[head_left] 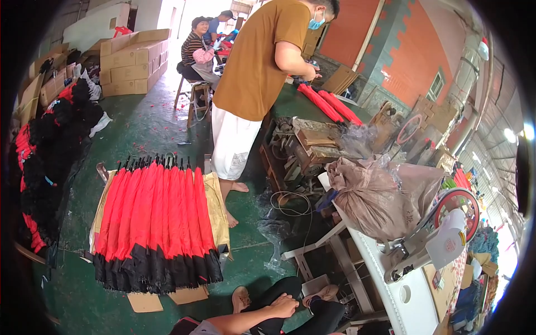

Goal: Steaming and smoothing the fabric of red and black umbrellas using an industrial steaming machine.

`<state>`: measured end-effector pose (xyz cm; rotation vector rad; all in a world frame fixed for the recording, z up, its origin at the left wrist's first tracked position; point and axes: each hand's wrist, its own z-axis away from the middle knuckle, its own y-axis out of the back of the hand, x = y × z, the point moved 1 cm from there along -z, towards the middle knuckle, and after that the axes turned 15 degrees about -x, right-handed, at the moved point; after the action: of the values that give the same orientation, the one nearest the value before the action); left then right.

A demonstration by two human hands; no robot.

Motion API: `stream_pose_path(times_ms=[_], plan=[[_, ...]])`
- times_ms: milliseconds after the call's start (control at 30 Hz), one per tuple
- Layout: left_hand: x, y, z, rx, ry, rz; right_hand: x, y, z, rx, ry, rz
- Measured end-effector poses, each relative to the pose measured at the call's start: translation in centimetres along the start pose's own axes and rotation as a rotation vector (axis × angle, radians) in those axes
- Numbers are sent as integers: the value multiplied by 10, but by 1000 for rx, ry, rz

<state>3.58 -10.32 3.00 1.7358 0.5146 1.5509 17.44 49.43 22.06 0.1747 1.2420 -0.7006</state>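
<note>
My left forearm enters from the lower edge, and my left hand (283, 306) rests over my dark-trousered legs. Its fingers look bent and close together, with no object visible in them. No separate right hand can be made out. Ahead and to the left lies a row of folded red umbrellas (159, 209) with black lower ends, side by side on yellow sacking (216, 204). Their dark tips point away from me. Neither hand touches them. To my right stands a sewing machine (427, 245) on a white table (385, 279).
A person in a brown shirt (251, 61) stands at a green worktable (287, 103) with red umbrellas (329, 104). A brown sack (374, 195) bulges beside the sewing machine. Black and red fabric (58, 151) is heaped left; cartons (134, 61) and seated people are farther back.
</note>
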Motion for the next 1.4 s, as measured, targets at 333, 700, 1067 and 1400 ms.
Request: stream_pose_path(times_ms=[333,700,1067,1400], plan=[[4,8,-4,-133,28,-44,36,41,21,106,-22,-156],[12,7,-5,-118,-26,-46,81,70,18,340,611,128],[177,86,-13,-337,-397,394,33,-179,131,16,1607,592],[326,128,37,44,-570,902,34,-322,197,-560,454,-24]])
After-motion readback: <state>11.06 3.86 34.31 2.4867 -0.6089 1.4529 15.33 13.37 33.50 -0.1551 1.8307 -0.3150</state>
